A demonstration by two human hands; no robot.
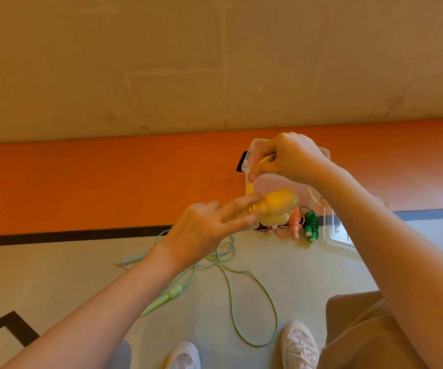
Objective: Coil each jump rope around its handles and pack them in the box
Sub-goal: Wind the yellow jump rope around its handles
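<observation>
Head view, left hand (204, 225) gripping two yellow handles (273, 206), right hand (287, 158) pinching yellow rope (264, 159), one box (329, 230).

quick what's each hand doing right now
Left hand: holds the yellow handles, fingers partly straight along them.
Right hand: pinches the yellow rope, above the clear box.

We seem to be in a sports hall — painted floor (281, 275) with court lines (68, 234) below the fingers (244, 202), bare wall (215, 62) beyond them.
</observation>
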